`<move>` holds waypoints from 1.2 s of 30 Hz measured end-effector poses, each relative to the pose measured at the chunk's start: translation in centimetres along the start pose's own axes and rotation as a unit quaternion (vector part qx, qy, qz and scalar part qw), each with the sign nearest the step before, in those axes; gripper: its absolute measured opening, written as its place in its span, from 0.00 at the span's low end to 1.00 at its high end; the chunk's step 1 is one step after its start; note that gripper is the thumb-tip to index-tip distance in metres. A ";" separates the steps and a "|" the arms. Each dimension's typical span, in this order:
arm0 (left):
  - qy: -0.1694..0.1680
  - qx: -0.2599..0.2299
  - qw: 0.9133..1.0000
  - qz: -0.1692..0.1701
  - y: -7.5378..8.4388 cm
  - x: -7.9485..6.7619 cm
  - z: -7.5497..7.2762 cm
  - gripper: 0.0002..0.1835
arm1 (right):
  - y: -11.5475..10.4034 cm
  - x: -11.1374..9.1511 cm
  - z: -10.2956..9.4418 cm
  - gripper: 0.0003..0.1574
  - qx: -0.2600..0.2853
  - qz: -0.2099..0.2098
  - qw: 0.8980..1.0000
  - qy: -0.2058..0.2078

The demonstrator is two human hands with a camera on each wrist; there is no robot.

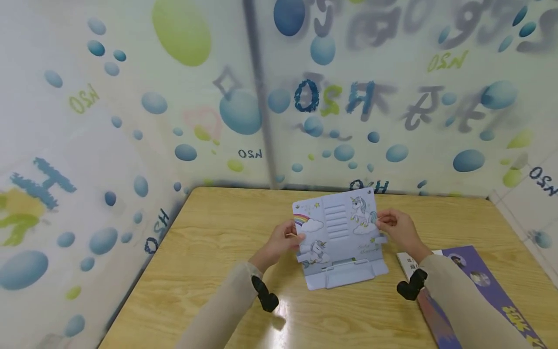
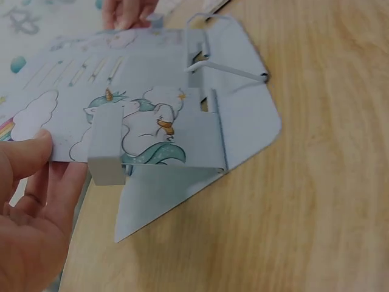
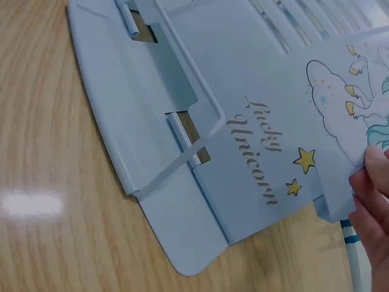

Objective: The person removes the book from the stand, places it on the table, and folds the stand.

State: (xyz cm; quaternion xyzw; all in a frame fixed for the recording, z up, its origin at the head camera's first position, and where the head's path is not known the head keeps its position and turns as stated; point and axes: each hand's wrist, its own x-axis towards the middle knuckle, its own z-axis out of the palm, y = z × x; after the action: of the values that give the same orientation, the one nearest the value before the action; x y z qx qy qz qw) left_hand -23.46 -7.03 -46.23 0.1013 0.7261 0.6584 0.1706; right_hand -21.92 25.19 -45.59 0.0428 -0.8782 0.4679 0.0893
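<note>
A pale blue book stand (image 1: 337, 249) printed with unicorns, a rainbow and clouds leans back over the table in front of me. Its left edge is pinched by my left hand (image 1: 281, 242), the thumb on the printed face and the fingers behind. At the opposite edge my right hand (image 1: 401, 230) pinches the panel beside the standing unicorn. Along the bottom runs a folded-out ledge (image 3: 115, 121), with a wire page holder (image 3: 200, 91) reaching across it. A small bent side tab (image 2: 108, 143) sticks out near my left fingers. The back of the stand is mostly hidden.
A purple book (image 1: 472, 271) lies at the right of the wooden table (image 1: 196, 271), partly under my right forearm. Another book or booklet with a white corner (image 1: 407, 264) shows beside it. Behind the table hangs a bubble-patterned curtain (image 1: 348, 126).
</note>
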 end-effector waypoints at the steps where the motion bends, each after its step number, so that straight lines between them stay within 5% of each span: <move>1: -0.001 -0.001 1.000 0.001 0.0 -0.2 0.1 0.12 | 0.0 0.2 0.0 0.11 -0.005 -0.005 1.000 0.000; 14: 0.014 -0.024 0.999 0.016 -0.2 -2.3 2.0 0.16 | -0.4 2.2 0.8 0.12 -0.023 -0.004 1.000 -0.008; 19: 0.014 -0.013 0.999 0.035 1.0 -3.3 2.5 0.16 | -0.8 2.3 0.9 0.13 -0.021 0.013 1.000 -0.006; 24: 0.010 -0.003 0.999 0.041 0.8 -3.2 2.5 0.16 | -1.9 2.1 0.5 0.16 -0.036 0.028 0.999 -0.012; 30: 0.012 0.010 0.999 0.035 -0.1 -2.7 2.4 0.18 | -3.9 0.3 0.4 0.17 -0.008 0.026 1.000 -0.001; 36: 0.016 0.009 0.999 0.030 -0.2 -2.6 2.5 0.18 | -4.8 -3.8 2.1 0.17 0.041 0.029 0.996 -0.079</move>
State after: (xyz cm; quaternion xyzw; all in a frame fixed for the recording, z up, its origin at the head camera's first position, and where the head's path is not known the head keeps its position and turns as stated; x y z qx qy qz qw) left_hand -20.06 -5.71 -46.32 0.1142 0.7309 0.6584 0.1386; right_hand -17.64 20.74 -43.56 0.0576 -0.8636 0.5008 0.0041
